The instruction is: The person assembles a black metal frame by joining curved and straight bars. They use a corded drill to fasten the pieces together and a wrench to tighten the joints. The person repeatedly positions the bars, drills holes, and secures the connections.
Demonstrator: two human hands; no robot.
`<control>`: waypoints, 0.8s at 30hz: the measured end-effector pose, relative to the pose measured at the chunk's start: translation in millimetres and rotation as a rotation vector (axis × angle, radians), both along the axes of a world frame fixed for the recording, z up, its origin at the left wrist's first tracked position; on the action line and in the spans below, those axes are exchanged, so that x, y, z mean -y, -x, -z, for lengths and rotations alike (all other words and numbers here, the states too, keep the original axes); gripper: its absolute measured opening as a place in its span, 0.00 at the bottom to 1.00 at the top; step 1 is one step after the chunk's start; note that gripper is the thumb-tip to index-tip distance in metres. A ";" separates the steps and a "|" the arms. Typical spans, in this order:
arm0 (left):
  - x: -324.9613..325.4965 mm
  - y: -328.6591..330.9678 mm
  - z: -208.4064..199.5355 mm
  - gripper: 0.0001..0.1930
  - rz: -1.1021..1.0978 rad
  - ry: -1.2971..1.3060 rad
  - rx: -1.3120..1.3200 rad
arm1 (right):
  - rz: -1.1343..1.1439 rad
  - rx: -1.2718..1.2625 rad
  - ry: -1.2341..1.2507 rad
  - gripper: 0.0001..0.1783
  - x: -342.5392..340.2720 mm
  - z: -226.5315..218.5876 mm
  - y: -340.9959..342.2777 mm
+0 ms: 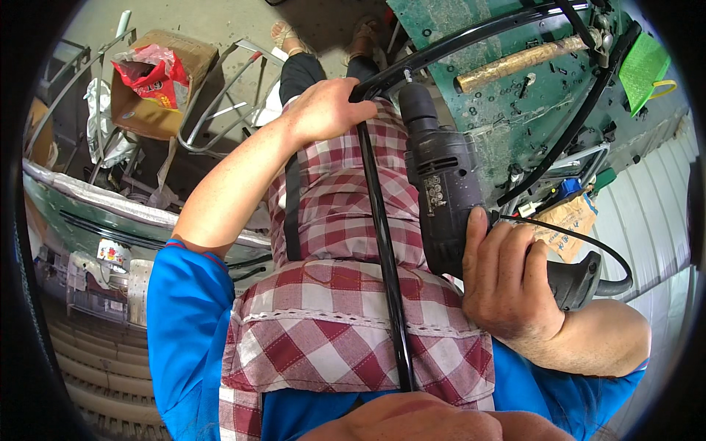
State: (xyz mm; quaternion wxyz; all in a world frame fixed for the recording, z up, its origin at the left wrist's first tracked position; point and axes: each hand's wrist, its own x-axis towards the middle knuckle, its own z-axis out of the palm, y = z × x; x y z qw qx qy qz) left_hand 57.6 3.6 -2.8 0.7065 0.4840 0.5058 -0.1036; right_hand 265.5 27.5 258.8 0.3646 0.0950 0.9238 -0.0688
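My left hand (331,110) is closed around a bent black metal tube (471,38), gripping it at the bend. One leg of the tube runs down across my checked apron, and the other curves away to the upper right over the bench. In my right hand (511,283) is a dark power drill (445,173), held by its body near the rear handle. The drill's chuck points away from me, and its bit (408,75) meets the tube just right of my left hand. Whether the bit is turning cannot be seen.
On the green workbench (471,117) lie a hammer (529,59), another black curved tube (573,136), scattered small dark parts and a green plastic piece (641,73). The drill's cable (588,239) loops at right. To the left stand a cardboard box (147,121) with a red bag and metal frames (220,95).
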 end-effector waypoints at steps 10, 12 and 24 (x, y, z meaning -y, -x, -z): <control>-5.9 0.4 0.9 0.18 0.027 0.011 0.006 | -0.026 0.005 -0.012 0.17 2.4 1.0 2.4; -5.2 0.4 -0.8 0.18 0.015 0.016 0.002 | -0.045 0.000 -0.015 0.17 1.2 0.7 0.9; -5.9 -0.3 -0.3 0.17 0.013 0.006 0.032 | -0.005 0.009 -0.015 0.17 3.5 -0.3 2.8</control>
